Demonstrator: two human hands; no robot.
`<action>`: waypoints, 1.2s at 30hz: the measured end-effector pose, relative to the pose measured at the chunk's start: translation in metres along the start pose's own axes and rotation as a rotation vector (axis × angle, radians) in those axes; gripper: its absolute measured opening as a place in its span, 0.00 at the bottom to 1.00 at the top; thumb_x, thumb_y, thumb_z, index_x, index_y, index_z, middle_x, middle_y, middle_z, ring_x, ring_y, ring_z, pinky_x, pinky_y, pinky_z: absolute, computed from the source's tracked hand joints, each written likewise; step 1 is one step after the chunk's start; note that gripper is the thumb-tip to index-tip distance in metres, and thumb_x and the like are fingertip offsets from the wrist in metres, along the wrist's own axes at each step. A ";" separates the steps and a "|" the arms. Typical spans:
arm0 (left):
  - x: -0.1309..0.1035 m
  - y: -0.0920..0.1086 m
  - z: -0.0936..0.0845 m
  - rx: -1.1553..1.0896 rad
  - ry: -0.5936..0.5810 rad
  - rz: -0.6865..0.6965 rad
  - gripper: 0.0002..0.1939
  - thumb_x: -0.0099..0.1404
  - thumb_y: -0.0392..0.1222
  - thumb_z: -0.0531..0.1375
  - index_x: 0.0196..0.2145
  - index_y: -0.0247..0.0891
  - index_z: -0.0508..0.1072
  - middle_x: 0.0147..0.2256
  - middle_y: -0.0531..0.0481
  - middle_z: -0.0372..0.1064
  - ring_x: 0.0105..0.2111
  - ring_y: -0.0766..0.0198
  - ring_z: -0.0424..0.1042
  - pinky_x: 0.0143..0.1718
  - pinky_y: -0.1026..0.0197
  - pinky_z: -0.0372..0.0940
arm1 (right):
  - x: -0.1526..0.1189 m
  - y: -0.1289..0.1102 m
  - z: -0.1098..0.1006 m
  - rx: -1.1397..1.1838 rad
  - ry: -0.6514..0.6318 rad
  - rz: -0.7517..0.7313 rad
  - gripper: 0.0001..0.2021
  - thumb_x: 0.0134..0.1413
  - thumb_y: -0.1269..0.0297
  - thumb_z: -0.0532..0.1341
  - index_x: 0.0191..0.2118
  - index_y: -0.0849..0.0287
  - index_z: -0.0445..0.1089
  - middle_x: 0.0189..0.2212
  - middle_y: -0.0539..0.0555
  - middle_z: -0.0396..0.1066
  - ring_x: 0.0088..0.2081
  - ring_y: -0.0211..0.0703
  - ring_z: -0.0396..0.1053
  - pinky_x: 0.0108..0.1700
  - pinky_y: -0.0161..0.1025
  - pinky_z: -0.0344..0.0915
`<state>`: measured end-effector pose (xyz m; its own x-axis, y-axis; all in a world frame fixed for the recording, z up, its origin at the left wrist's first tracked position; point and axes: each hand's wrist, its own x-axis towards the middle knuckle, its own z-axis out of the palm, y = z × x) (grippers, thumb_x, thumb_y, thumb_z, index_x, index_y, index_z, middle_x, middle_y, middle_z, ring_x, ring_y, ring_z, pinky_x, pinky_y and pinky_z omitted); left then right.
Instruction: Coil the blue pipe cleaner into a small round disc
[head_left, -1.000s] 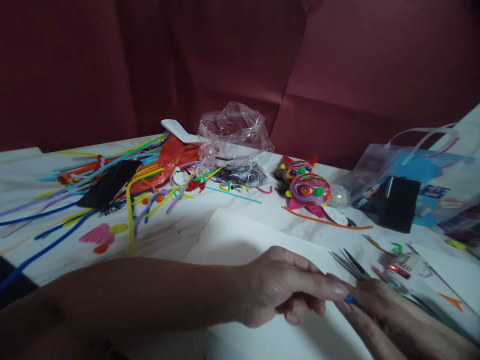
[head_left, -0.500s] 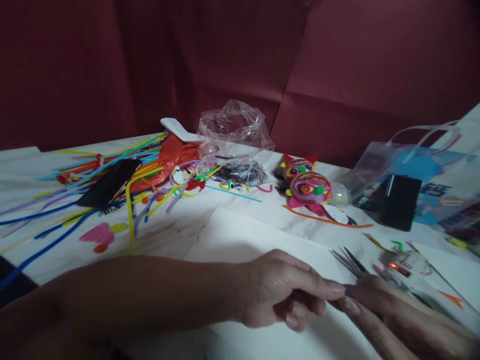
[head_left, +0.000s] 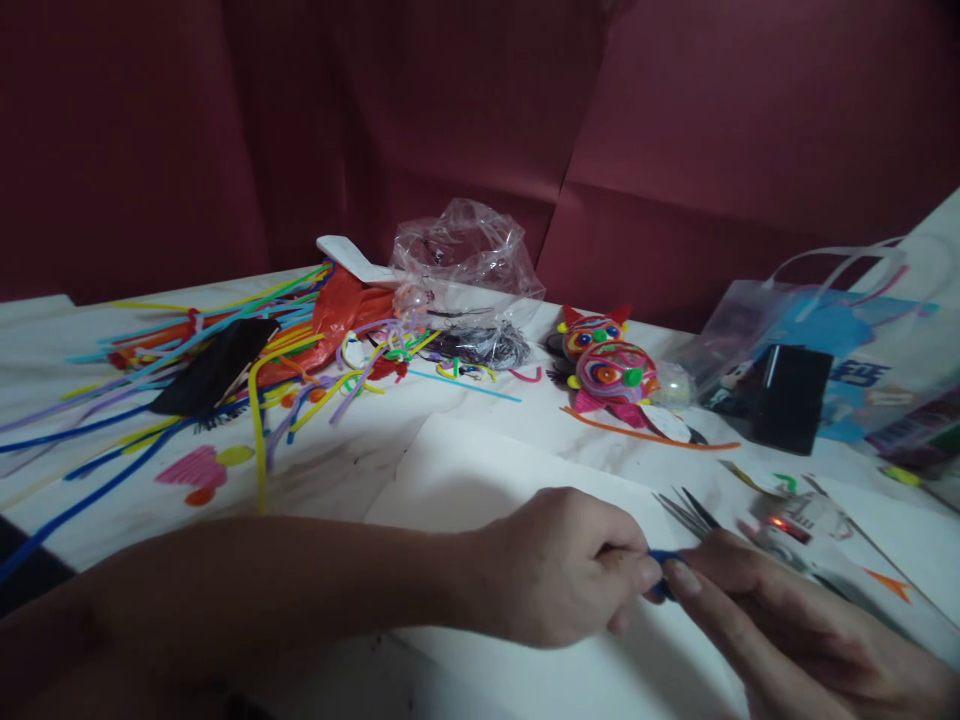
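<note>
My left hand (head_left: 559, 565) and my right hand (head_left: 772, 615) meet low in the picture, fingertips pinched together on a small blue piece (head_left: 661, 575) that looks like a bit of pipe cleaner. Both hands hover over a white sheet of paper (head_left: 480, 470). Just behind my right hand lie thin metal tweezers or scissors (head_left: 694, 510) and a small device with a red light (head_left: 784, 525).
A pile of coloured pipe cleaners (head_left: 225, 370) spreads over the left of the white table. A crumpled clear plastic bag (head_left: 465, 265) stands behind it. A colourful pipe-cleaner figure (head_left: 607, 370) sits mid-right, with a clear tote bag (head_left: 840, 340) and a black box (head_left: 791, 400) at the right.
My left fingers have curled in and both hands have drawn closer, pinching the blue piece more tightly. More of the blue piece shows now. The view has shifted slightly.
</note>
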<state>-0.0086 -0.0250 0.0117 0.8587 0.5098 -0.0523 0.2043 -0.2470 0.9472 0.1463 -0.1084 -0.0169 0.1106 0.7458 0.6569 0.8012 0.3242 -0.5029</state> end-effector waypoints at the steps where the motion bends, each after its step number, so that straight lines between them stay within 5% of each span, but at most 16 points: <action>1: 0.001 -0.002 0.000 0.057 0.018 0.031 0.11 0.59 0.37 0.49 0.20 0.35 0.61 0.18 0.57 0.57 0.19 0.74 0.56 0.22 0.69 0.51 | 0.001 -0.001 0.001 0.006 -0.036 0.020 0.09 0.51 0.59 0.58 0.23 0.53 0.68 0.19 0.49 0.66 0.19 0.39 0.62 0.19 0.32 0.60; 12: 0.023 -0.032 -0.009 0.288 0.178 0.147 0.11 0.57 0.38 0.47 0.19 0.35 0.60 0.18 0.58 0.52 0.22 0.73 0.52 0.22 0.68 0.46 | 0.014 0.020 0.023 0.314 -0.225 0.260 0.10 0.50 0.56 0.60 0.27 0.59 0.68 0.19 0.48 0.65 0.19 0.35 0.60 0.18 0.30 0.57; 19: 0.020 -0.033 -0.010 0.336 0.176 0.155 0.11 0.56 0.40 0.48 0.18 0.36 0.58 0.18 0.58 0.51 0.21 0.74 0.52 0.21 0.68 0.45 | 0.008 0.030 0.017 0.124 -0.386 0.069 0.11 0.56 0.62 0.55 0.44 0.58 0.63 0.25 0.51 0.66 0.32 0.44 0.68 0.29 0.36 0.65; 26: 0.020 -0.037 -0.008 0.178 0.133 0.116 0.10 0.56 0.40 0.48 0.20 0.36 0.59 0.18 0.58 0.50 0.20 0.74 0.51 0.20 0.69 0.45 | 0.011 0.023 0.015 -0.021 -0.344 -0.199 0.03 0.58 0.68 0.53 0.36 0.56 0.63 0.25 0.50 0.64 0.24 0.39 0.65 0.25 0.33 0.62; 36: 0.018 -0.034 -0.001 0.045 0.147 0.017 0.11 0.57 0.40 0.48 0.20 0.36 0.60 0.17 0.57 0.54 0.19 0.73 0.54 0.19 0.68 0.49 | 0.010 0.024 0.017 -0.012 -0.320 -0.258 0.04 0.60 0.66 0.52 0.35 0.57 0.61 0.24 0.49 0.63 0.23 0.36 0.65 0.24 0.31 0.62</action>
<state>-0.0011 -0.0065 -0.0214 0.7845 0.6200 0.0134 0.2145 -0.2916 0.9322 0.1567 -0.0830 -0.0319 -0.2823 0.7849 0.5516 0.7855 0.5192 -0.3368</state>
